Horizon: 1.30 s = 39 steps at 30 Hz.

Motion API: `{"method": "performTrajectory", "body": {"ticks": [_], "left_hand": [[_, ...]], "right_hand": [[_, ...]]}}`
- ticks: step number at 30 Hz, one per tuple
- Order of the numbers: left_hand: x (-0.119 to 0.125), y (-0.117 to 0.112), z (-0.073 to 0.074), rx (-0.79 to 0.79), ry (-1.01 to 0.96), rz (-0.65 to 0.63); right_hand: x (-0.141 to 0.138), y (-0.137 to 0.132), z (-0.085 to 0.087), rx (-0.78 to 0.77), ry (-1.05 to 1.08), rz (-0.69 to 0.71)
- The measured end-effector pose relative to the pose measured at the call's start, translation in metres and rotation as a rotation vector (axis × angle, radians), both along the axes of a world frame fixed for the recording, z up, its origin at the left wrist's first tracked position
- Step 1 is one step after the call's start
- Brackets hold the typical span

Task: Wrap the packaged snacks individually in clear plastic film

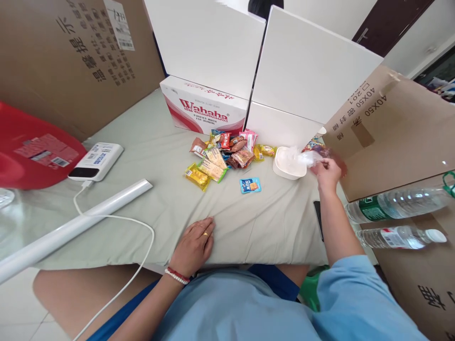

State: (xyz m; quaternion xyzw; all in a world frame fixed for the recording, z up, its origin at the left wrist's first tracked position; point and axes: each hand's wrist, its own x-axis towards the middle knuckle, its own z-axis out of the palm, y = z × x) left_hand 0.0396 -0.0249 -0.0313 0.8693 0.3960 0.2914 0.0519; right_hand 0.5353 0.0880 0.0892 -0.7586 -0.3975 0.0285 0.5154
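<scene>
The person's right hand (326, 173) pinched some clear plastic (307, 158) over the three-o'clock rim of a white bowl (284, 171). The left hand (194, 244) lay flat on the bench (167, 203). Between twelve and one o'clock from it sat a pile of wrapped snacks (220, 157), with a blue packet (250, 185) just apart at five o'clock. A Wahaha box (208, 106) stood at the pile's eleven o'clock, a power bank (96, 162) at the left hand's ten.

Clear plastic (308, 158) in right fingers (323, 166) blurred; patterned packet (317, 148) behind partly hidden. Red jug (31, 163) cut by left edge.
</scene>
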Motion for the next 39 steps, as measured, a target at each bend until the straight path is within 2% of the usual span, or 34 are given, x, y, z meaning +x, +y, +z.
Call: {"method": "performTrajectory", "body": {"ticks": [2,3,5,8,10,12,14,18,20,22,24,27,31,35,37,39], "left_hand": [[-0.001,-0.001,0.000,-0.053,-0.052,0.011],[-0.001,-0.001,0.002,-0.093,-0.096,0.021],[0.000,-0.004,0.009,-0.210,-0.230,0.060],[0.012,-0.009,0.026,-0.501,-0.487,0.144],[0.028,-0.011,0.037,-0.769,-0.645,0.138],[0.045,-0.010,0.042,-0.977,-0.795,0.094],[0.059,-0.007,0.041,-1.083,-0.900,0.094],[0.065,-0.002,0.035,-1.168,-1.059,0.203],[0.063,-0.001,0.035,-1.191,-1.098,0.209],[0.061,-0.003,0.037,-1.209,-1.086,0.198],[0.061,-0.005,0.041,-1.207,-1.058,0.185],[0.065,-0.009,0.044,-1.210,-1.062,0.127],[0.065,-0.010,0.043,-1.218,-1.120,0.104],[0.059,-0.009,0.039,-1.221,-1.134,0.108],[0.059,-0.009,0.039,-1.218,-1.105,0.071],[0.059,-0.010,0.039,-1.218,-1.051,0.030]], "right_hand": [[-0.032,-0.024,0.001,0.180,0.442,0.075],[-0.053,-0.038,-0.001,0.180,0.640,0.172],[-0.102,-0.068,-0.010,0.072,0.895,0.346],[-0.176,-0.112,-0.031,-0.169,0.992,0.467],[-0.213,-0.135,-0.041,-0.317,0.904,0.529],[-0.236,-0.149,-0.046,-0.403,0.754,0.590],[-0.245,-0.156,-0.049,-0.436,0.644,0.641],[-0.241,-0.160,-0.048,-0.510,0.642,0.687],[-0.236,-0.162,-0.045,-0.464,0.555,0.655],[-0.236,-0.163,-0.041,-0.359,0.384,0.652],[-0.241,-0.163,-0.037,-0.300,0.221,0.734],[-0.253,-0.159,-0.039,-0.330,0.115,0.877],[-0.263,-0.154,-0.051,-0.376,0.300,0.861],[-0.260,-0.155,-0.058,-0.359,0.563,0.703],[-0.257,-0.156,-0.059,-0.357,0.604,0.666],[-0.256,-0.157,-0.058,-0.394,0.603,0.706]]}}
